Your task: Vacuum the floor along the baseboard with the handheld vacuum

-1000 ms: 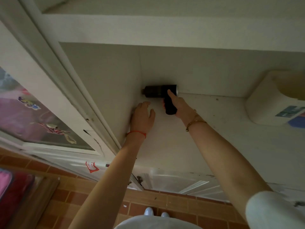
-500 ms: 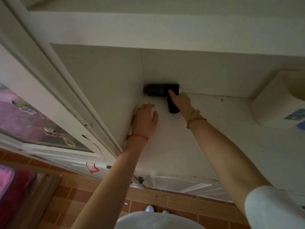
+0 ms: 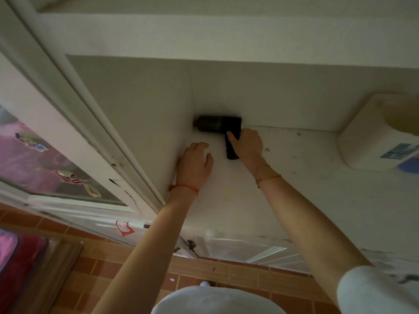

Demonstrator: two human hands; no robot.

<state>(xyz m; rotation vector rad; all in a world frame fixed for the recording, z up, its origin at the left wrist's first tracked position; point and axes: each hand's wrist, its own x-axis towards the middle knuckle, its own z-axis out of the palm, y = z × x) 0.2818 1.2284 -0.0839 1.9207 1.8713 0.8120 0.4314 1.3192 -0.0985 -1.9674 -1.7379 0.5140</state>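
Vacuum (image 3: 217,125) in my right hand (image 3: 246,145), fist closed round its downward handle; barrel lies along the back wall, nozzle jammed in the left corner. Left hand (image 3: 196,164) empty, fingers spread flat just beside. Sweep should run rightward.

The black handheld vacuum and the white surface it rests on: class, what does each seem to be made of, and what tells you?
Black handheld vacuum: probably matte plastic; dark, dull, ribbed grip. White surface: seemingly painted wood or board; flat, chalky, speckled with dirt. Neither is certain from looks alone.
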